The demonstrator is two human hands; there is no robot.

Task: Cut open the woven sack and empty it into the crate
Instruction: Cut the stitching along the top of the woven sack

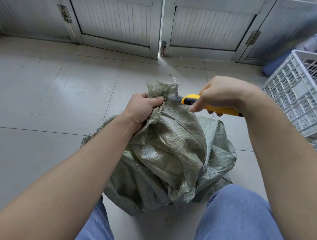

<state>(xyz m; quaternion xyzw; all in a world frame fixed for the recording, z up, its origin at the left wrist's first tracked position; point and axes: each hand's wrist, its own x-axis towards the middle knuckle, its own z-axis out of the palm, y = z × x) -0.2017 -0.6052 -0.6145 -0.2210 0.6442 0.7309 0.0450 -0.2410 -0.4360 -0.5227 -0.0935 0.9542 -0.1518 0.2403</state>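
The crumpled grey-green woven plastic sack (170,154) sits on the pale tiled floor (43,93) just ahead of my knees. Its bunched neck rises at the far side and ends in a frayed tuft (163,87). My left hand (141,107) grips that neck from the left, fingers (155,99) curled tight round the gathered cloth just under the tuft. My right hand (219,94) is wrapped round the yellow and black utility knife (211,105). The knife's long axis runs right to left, nearly level. Its grey blade (175,98) points left at the neck and meets the cloth just right of my left fingertips.

So I judge the cut has to cross the neck on the right side of my grip. The edge sits very near my own left fingers, and that is the risk.

The white lattice plastic crate (296,95) stands at the far right, well apart from the sack and nearer my right hand. Nothing has been tipped into it from what I can see.
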